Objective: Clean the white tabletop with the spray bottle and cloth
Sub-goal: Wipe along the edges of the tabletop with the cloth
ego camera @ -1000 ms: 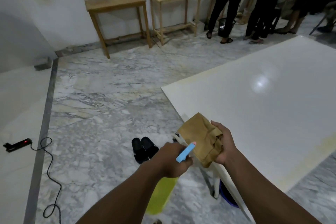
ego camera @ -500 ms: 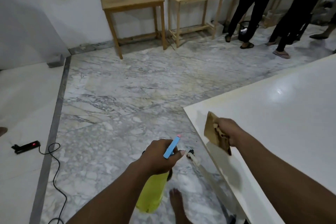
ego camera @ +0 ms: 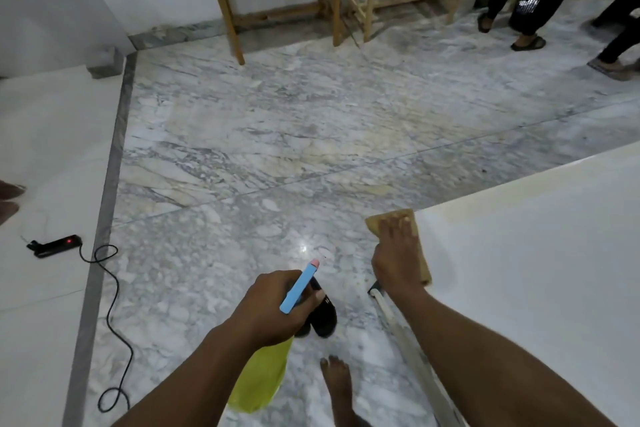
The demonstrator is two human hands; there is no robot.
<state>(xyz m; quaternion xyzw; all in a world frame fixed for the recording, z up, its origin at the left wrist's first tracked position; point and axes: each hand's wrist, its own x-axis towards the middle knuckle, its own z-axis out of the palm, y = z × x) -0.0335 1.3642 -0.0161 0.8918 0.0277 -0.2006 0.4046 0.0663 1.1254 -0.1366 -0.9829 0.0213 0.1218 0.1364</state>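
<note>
Cable [ego camera: 114,319] trails across the floor from a power strip [ego camera: 55,245] at the far left. Nearer the middle, the left hand [ego camera: 273,308] is wrapped tight around the neck of the yellow-green spray bottle [ego camera: 258,381], its blue trigger [ego camera: 299,286] pointing up, held over the marble. The right hand [ego camera: 396,253] lies flat, fingers spread, pressing the tan cloth [ego camera: 420,253] onto the corner of the white tabletop [ego camera: 540,253].
</note>
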